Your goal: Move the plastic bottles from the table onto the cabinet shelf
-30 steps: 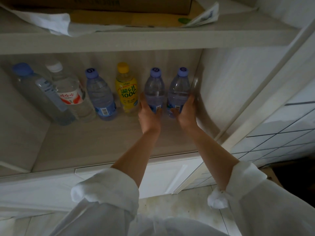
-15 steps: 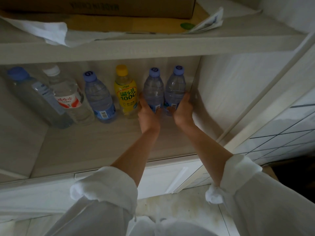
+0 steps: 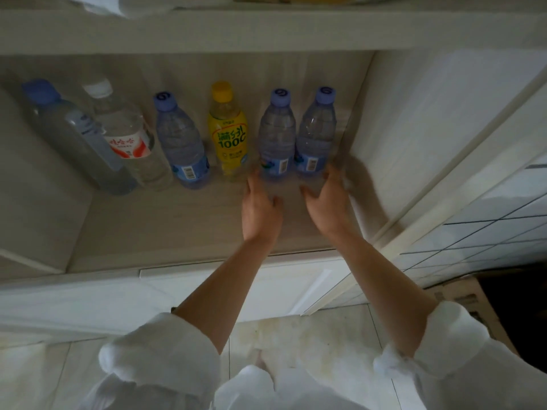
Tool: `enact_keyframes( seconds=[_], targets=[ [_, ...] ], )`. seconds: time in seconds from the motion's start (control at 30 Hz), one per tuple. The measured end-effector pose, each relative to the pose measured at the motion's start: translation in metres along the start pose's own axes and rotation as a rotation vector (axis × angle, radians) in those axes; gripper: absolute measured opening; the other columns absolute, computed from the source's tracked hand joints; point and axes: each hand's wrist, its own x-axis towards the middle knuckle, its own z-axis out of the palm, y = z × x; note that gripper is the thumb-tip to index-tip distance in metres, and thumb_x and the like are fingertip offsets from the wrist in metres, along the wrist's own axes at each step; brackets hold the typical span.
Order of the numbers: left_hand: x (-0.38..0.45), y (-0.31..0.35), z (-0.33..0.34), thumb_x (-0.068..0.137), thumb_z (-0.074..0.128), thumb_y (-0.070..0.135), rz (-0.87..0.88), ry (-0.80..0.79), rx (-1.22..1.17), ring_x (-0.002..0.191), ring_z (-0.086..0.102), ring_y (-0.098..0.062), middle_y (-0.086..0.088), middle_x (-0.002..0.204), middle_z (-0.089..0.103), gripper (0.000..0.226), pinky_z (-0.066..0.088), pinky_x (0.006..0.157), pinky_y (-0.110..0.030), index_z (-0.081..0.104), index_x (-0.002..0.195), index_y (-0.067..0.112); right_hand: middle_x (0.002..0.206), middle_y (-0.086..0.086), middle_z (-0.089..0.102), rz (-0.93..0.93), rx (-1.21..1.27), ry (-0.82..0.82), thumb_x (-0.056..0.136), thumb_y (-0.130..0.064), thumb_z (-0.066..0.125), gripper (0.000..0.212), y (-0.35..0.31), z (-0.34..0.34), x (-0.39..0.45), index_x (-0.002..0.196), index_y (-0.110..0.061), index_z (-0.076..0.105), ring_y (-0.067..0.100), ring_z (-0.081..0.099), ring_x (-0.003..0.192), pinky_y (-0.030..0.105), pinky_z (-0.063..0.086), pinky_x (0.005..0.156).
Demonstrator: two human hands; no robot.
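Bottles: six are stood in a row along the back edge of the shelf (image 3: 183, 229), all upright, caps on.
Right pair: two clear bottles with lilac caps, bottle five (image 3: 276, 137) and bottle six (image 3: 316, 134), are set touching each other in the back right corner, bottle six just beside the cabinet side wall (image 3: 414, 137).
Handling: thin clear plastic is judged light if empty and heavier if full; the fill level cannot be told. Walls are judged to dent under a hard squeeze; the smooth surface is judged slippery. A grip around the mid-body or the ribbed waist above the label is judged best.
Left hand (image 3: 260, 208): open, fingers spread, held just in front of the base of bottle five; contact cannot be told because of blur.
Right hand (image 3: 327, 202): open, fingers apart, held just in front of the base of bottle six; nothing is clasped.
Neighbours: a yellow bottle (image 3: 229, 134) is stood just left of bottle five; a blue-label bottle (image 3: 182, 143), a red-label bottle (image 3: 127, 137) and a tall bottle (image 3: 74, 134) are ranged toward the left edge.
Obstructions: the upper shelf (image 3: 266, 31) is close over the caps, so height is judged tight; the right wall is judged to crowd the right hand.
Table: not seen.
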Motion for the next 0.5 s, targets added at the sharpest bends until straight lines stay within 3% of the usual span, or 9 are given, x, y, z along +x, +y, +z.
enact_keyframes(
  seconds=[0.13,0.3,0.5],
  targets=[
    [-0.029,-0.007,-0.014,0.083,0.057,0.005,0.047,0.084,0.04,0.106,0.06,-0.03,-0.005,0.125,0.06,0.055,0.052,0.078,-0.04,0.041,0.135,0.014,0.131,0.01,0.058,-0.001,-0.063,-0.073,0.091,-0.024,0.063,0.048,0.004,-0.012,-0.037,0.133,-0.006,0.046,0.025,0.057,0.12,0.028,0.043,0.094],
    [-0.084,-0.013,-0.025,0.087,0.059,0.009,0.111,0.238,0.061,0.107,0.059,-0.02,0.001,0.118,0.063,0.043,0.053,0.086,-0.04,0.05,0.128,0.016,0.128,0.013,0.062,-0.16,0.016,-0.208,0.094,-0.02,0.059,0.039,0.023,-0.032,-0.086,0.129,-0.004,0.052,0.026,0.059,0.119,0.023,0.04,0.098],
    [-0.19,-0.016,-0.025,0.091,0.056,0.011,-0.036,0.432,0.078,0.102,0.061,-0.011,0.003,0.111,0.065,0.033,0.053,0.088,-0.032,0.056,0.124,0.017,0.131,0.006,0.06,-0.365,0.023,-0.429,0.098,-0.023,0.051,0.037,0.043,-0.066,-0.144,0.131,-0.009,0.051,0.018,0.055,0.122,0.033,0.043,0.106]
  ],
)
